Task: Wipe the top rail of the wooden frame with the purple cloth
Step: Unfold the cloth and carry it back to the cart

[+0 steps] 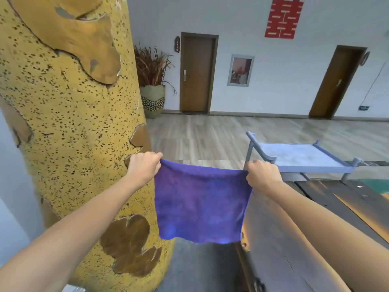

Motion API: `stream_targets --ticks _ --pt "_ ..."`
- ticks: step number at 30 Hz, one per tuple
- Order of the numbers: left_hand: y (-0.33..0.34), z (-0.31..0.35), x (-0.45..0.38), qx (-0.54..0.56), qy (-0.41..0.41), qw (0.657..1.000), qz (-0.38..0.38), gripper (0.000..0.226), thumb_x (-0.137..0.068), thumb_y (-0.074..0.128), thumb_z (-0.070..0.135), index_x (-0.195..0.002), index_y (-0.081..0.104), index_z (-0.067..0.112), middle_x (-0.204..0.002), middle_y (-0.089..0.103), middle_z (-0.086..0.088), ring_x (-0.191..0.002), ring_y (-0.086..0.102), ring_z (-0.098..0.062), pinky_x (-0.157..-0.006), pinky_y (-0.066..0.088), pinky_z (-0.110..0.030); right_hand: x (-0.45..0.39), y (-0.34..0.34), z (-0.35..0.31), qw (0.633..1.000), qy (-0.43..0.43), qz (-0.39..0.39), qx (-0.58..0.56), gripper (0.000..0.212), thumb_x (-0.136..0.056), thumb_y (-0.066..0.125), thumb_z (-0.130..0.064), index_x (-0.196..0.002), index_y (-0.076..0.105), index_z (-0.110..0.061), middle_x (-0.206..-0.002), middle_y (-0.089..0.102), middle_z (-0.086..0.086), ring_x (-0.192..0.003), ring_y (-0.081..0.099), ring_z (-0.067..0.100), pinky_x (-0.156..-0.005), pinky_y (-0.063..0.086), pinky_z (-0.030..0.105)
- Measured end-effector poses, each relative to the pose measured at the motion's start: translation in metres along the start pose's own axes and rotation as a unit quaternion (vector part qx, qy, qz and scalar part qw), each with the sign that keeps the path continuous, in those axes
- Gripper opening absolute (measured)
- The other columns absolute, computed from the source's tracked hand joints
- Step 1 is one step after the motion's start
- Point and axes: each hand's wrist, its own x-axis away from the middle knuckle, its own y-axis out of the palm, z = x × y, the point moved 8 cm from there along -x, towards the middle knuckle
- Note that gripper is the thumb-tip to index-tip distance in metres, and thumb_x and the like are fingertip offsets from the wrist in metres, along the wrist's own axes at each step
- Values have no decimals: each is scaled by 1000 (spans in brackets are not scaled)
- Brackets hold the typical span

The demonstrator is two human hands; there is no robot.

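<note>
The left hand [145,167] pinches one top corner of the square purple microfibre cloth [201,204], fingers closed on the hem; the right hand [262,175] is closed on the other corner at three o'clock. The cloth hangs flat and taut between them, in the air, touching nothing. The grey-painted wooden frame with raised rails [303,158] stands at two o'clock, behind the right hand. Best, I judge, to fold the cloth into a pad first, then press it along the rail in one long stroke.
</note>
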Motion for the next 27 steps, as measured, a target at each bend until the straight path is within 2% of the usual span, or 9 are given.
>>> stream_targets --ticks 4,9,13,15,18,20,22,25,27 --pt "34 29 -68 18 0 1000 0 7 -91 50 21 -90 53 15 -89 73 -7 -82 70 -38 -55 34 -31 -58 30 30 1000 -6 4 0 4 -82 51 -18 -82 54 -17 -95 67 4 -84 67 32 -58 40 33" --pt "73 60 -162 -4 22 1000 -14 20 -87 50 25 -99 62 14 -95 73 -8 -87 70 -38 -60 38 -31 -136 71 57 999 -45 -17 25 10 -74 52 -30 -74 53 -19 -89 67 2 -79 68 33 -53 35 29" --pt "98 69 -235 3 15 1000 13 18 -84 52 24 -94 62 14 -92 74 -10 -84 70 -38 -60 39 -32 -208 99 72 997 -73 -26 25 12 -71 52 -30 -72 55 -19 -85 66 2 -73 63 31 -48 25 27" --pt "114 71 -261 3 12 1000 7 17 -84 53 24 -93 63 13 -90 74 -11 -83 71 -38 -59 38 -32 -239 106 77 997 -70 -22 14 13 -71 52 -29 -73 58 -18 -81 63 1 -75 64 32 -50 31 27" --pt "143 69 -295 -8 16 1000 -2 15 -86 53 23 -93 62 13 -90 74 -11 -83 71 -38 -58 37 -32 -284 122 77 997 -78 -20 -4 13 -75 52 -27 -69 46 -17 -69 50 -1 -83 66 34 -52 40 29" --pt "166 64 -326 -3 5 1000 -4 14 -88 52 23 -94 60 12 -92 74 -11 -83 71 -38 -58 37 -32 -322 135 76 996 -82 -11 -18 12 -78 51 -25 -73 45 -16 -80 61 2 -101 67 34 -53 41 30" --pt "188 59 -356 6 -5 1000 -12 15 -90 51 23 -97 61 13 -94 74 -9 -85 71 -38 -58 38 -32 -357 150 75 997 -74 -16 -31 11 -79 50 -24 -73 46 -15 -88 66 4 -109 65 36 -57 45 32" --pt "224 56 -403 16 -7 1000 -21 15 -90 51 22 -96 60 13 -93 74 -7 -84 70 -37 -59 42 -33 -408 172 74 997 -63 -23 -34 19 -79 50 -25 -66 41 -14 -76 59 3 -104 64 36 -59 48 32" --pt "252 53 -443 21 -5 999 -26 12 -90 50 21 -94 59 14 -92 73 -6 -83 70 -37 -59 44 -33 -451 188 72 997 -66 -34 -38 24 -76 48 -25 -61 35 -13 -67 50 2 -94 65 36 -66 52 38"
